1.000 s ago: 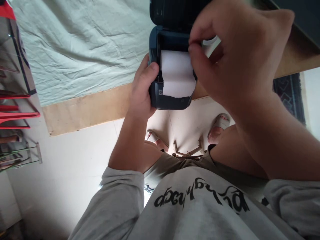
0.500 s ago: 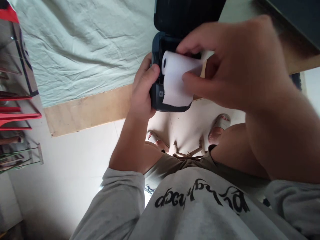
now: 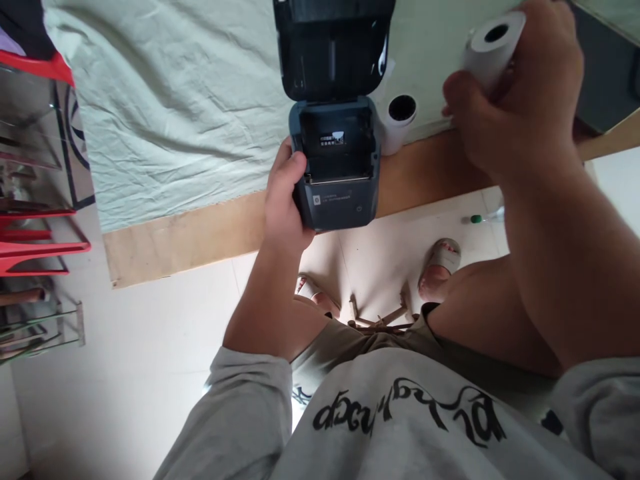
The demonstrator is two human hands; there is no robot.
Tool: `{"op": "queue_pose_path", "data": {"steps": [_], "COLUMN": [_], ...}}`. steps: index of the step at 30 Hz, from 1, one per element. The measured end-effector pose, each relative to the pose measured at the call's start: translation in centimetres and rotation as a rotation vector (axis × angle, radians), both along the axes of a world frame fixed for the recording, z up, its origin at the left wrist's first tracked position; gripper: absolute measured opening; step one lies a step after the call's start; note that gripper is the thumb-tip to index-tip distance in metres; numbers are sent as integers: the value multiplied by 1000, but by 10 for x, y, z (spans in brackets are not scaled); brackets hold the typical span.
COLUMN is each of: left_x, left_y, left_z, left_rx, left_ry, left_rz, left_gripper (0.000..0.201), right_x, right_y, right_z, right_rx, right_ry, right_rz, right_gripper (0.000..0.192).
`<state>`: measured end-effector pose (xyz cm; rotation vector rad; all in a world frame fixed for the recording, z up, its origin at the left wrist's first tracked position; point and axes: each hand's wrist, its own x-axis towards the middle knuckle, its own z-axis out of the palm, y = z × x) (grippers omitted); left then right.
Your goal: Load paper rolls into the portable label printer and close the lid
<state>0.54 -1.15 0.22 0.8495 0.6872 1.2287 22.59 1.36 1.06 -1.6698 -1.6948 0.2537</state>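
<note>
A dark blue label printer [image 3: 334, 160] sits at the front edge of the wooden table [image 3: 200, 230] with its lid [image 3: 333, 50] flipped up; its paper bay shows no roll inside. My left hand [image 3: 285, 200] grips the printer's left side. My right hand [image 3: 520, 113] is raised at the upper right, closed around a white paper roll [image 3: 493, 47]. A second white paper roll [image 3: 399, 123] stands on the table just right of the printer.
A pale green cloth [image 3: 170, 100] covers most of the table. A dark flat object [image 3: 605, 80] lies at the far right. Red chairs [image 3: 35, 233] and metal frames stand at the left. Below the table are my sandalled feet [image 3: 440, 267] on a light tiled floor.
My right hand lifted the white paper roll out of the printer's bay and carried it up to the right. The second roll on the table came into view.
</note>
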Motion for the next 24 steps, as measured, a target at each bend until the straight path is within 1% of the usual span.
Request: {"op": "queue_pose_path", "data": {"steps": [2,3,6,7,8,9,11,12,13,15,18,21,24], "left_x": [0,1,2,2,2,3,2,2,2,2,1,2,3], "left_y": [0,0,0,0,0,0,0,0,0,0,0,-1,-1], "left_z": [0,1,2,2,2,1,1,1,1,1,2,3,4], "left_rx": [-27,-35,-52,-46,-39,-32,-26,-26,-23,-13,-5,-13,-26], "left_ry": [-12,-13,1,7,10,10,-2,-11,-21,-34,-33,-16,-4], "left_rz": [-9,-10,-2,5,12,18,17,16,14,14,1,-22,-8], "left_gripper": [22,22,22,22,22,22,21,20,20,18,18,20,18], "right_x": [2,3,5,5,4,2,-6,-11,-16,-27,-37,-40,-39], "right_y": [0,2,5,5,3,0,-9,-14,-18,-24,-24,-20,-17], "right_z": [-1,-3,-6,-5,-3,0,9,13,15,16,8,-1,-4], "right_rx": [78,81,-60,-81,-56,9,186,237,254,227,96,-9,-13], "right_ry": [-161,-195,-203,-212,-226,-237,-247,-241,-224,-207,-231,-236,-217], "right_rz": [-34,-40,-53,-43,-16,22,99,120,152,214,259,242,214], "right_gripper": [35,38,49,52,54,54,48,45,42,43,47,43,37]}}
